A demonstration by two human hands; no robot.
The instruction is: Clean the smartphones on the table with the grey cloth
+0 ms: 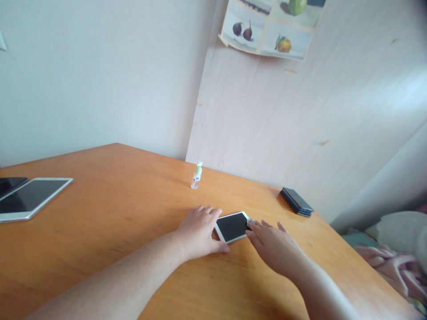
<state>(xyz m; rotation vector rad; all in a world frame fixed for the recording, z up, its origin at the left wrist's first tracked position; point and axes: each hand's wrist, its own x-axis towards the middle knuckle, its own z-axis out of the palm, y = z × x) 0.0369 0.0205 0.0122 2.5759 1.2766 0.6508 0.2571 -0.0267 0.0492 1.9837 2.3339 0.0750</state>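
Note:
A small white tablet [232, 226] with a dark screen lies flat on the wooden table. My left hand [200, 233] holds it by its left edge, the thumb at the near corner and the fingers at the far corner. At the tablet's right edge is my right hand [273, 244], palm down, its fingertips pressed on a small grey and black thing [250, 223]. That thing is mostly covered by the fingers, so its kind cannot be made out. Beyond the tablet, a clear pump bottle [196, 178] stands upright.
On the left of the table [110, 186] lie a larger white tablet [30, 198] and a dark device [10, 184] at the frame's edge. A stack of dark phones [296, 202] rests near the right edge. Walls rise behind; fabric [393, 262] lies beyond the table.

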